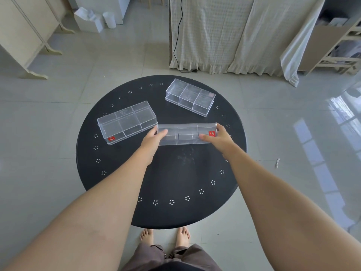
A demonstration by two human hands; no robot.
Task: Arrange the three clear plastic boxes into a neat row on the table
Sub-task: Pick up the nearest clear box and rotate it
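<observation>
Three clear plastic boxes with inner dividers are on a round black table [175,177]. The middle box [185,133] lies crosswise and carries a red sticker at its right end. My left hand [153,137] grips its left end and my right hand [217,136] grips its right end. A second box [127,122] with a red sticker rests at the left, angled, its near corner close to my left hand. The third box [190,96] sits at the far right of the table, angled the other way, apart from the others.
The table has small white flower marks around its rim. Behind it hangs a pale cloth [234,34] with a black cable [178,36] running to the floor. A folding screen [25,36] stands far left, a wooden rack [341,51] far right. My bare feet [166,236] are by the table's near edge.
</observation>
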